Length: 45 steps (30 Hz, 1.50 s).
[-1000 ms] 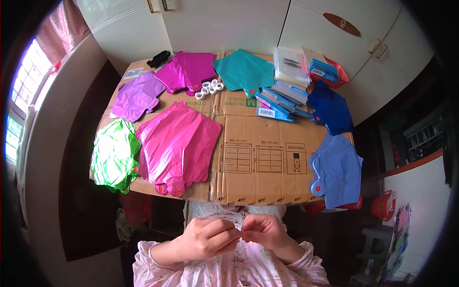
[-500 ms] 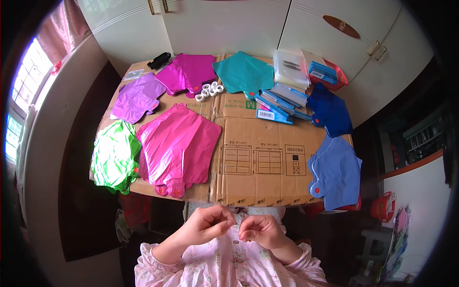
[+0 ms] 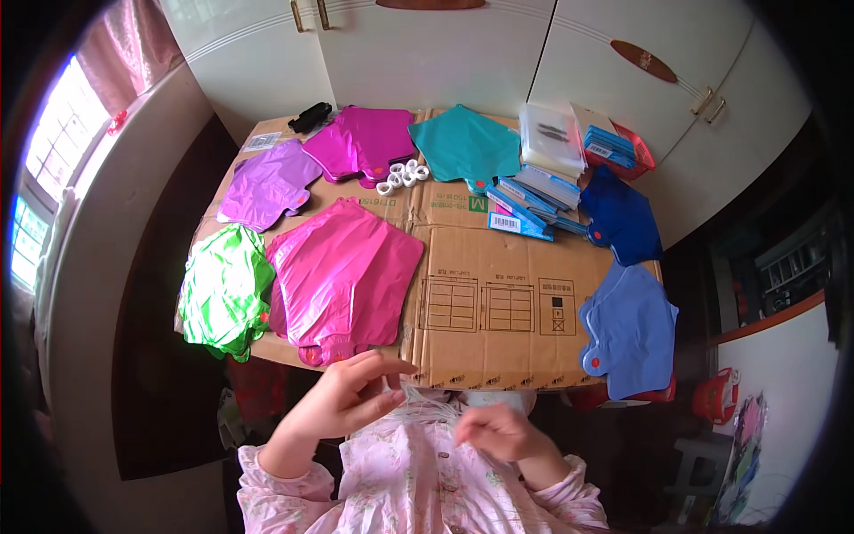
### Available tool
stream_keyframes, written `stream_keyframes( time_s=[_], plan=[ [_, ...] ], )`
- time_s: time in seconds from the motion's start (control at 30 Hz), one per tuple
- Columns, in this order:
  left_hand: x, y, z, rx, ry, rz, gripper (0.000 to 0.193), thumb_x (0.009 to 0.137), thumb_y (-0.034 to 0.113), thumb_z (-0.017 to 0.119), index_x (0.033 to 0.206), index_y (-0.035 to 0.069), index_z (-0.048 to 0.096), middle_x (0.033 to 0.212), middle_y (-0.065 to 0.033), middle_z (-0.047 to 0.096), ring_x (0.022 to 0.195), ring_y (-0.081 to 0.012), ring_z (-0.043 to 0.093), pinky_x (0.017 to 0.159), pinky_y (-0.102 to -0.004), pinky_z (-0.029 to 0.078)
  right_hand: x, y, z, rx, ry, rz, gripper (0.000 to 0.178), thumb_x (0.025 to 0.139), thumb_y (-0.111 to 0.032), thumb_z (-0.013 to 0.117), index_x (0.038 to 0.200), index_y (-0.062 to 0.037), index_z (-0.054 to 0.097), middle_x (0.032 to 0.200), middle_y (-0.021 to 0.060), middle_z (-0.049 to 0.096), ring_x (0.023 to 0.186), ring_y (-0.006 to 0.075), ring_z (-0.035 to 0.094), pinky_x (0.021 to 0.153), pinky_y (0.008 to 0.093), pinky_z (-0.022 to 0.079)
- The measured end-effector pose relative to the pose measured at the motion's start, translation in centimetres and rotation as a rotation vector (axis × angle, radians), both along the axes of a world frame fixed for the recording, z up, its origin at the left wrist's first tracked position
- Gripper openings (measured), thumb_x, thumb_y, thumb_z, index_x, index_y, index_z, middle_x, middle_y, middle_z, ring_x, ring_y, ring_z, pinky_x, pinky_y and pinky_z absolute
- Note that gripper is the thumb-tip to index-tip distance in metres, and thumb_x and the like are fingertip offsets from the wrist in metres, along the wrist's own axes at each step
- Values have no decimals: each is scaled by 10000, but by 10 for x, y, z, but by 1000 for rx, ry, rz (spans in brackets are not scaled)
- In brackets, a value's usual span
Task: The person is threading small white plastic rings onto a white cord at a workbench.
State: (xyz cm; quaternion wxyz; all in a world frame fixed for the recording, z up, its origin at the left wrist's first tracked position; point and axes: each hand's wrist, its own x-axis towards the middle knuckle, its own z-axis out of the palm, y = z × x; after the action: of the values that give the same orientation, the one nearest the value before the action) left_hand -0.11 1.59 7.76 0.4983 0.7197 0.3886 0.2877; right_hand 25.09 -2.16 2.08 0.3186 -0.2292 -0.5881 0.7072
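Note:
Above my lap, at the near edge of the cardboard, my left hand (image 3: 351, 398) has its thumb and forefinger apart, with the other fingers bent. Close to its fingertips, thin pale strands (image 3: 431, 408) spread across the lap; whether any of them touches the fingers is unclear. Lower and to the right, my right hand (image 3: 505, 433) is curled, thumb against the fingers and slightly blurred. Anything pinched in it is too fine to make out. Just beyond my left hand lies a stack of shiny pink foil balloons (image 3: 342, 280), flat, with their tabs toward me.
Around the cardboard sheet (image 3: 480, 356) lie flat foil balloons: green (image 3: 227, 289), lilac (image 3: 269, 185), magenta (image 3: 360, 142), teal (image 3: 467, 147), dark blue (image 3: 623, 218) and light blue (image 3: 630, 329). White rolls (image 3: 403, 176), blue packets (image 3: 534, 200) and a red basket (image 3: 642, 147) sit farther back.
My hands have parted: the left moved left and slightly up toward the cardboard edge, the right moved a little right and down. More of the pale strands shows between them.

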Motion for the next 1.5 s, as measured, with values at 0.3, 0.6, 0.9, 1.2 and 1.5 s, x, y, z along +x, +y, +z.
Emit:
stream_keyframes(
  time_s=[0.3,0.6,0.9,1.2,1.5],
  plan=[
    [-78,-6,39,284,361,-23,43,727,37,670,766,28,656,636,-68,570,548,-230,580,488,-310,437,94,-12,12,86,302,-669,327,889,-266,538,689,-13,485,459,-18,347,370,55,223,393,246,187],
    [-76,-4,13,229,219,-226,49,709,49,662,747,27,642,688,-60,605,673,-235,580,643,-345,435,71,-14,34,463,-314,-314,116,818,-101,594,768,1,615,589,75,572,513,205,567,473,291,414],
    [-20,10,10,1,-411,-310,111,798,100,639,795,-9,661,746,-65,584,714,-194,529,696,-316,408,16,13,22,691,-617,-185,260,760,-136,659,989,-40,581,1003,115,576,922,287,545,804,349,433],
    [9,21,36,162,-40,-135,110,786,113,660,849,24,663,702,-72,594,629,-170,541,577,-270,423,-55,43,11,94,217,-54,453,915,-277,508,1261,-24,363,999,71,505,930,134,494,777,262,404],
    [0,-16,-27,-681,-1003,423,151,812,36,577,935,-24,640,849,-121,667,677,-142,565,604,-265,463,-86,20,-32,166,-104,-251,141,891,-151,531,927,-28,589,657,13,480,640,139,482,623,269,395]
  ],
)
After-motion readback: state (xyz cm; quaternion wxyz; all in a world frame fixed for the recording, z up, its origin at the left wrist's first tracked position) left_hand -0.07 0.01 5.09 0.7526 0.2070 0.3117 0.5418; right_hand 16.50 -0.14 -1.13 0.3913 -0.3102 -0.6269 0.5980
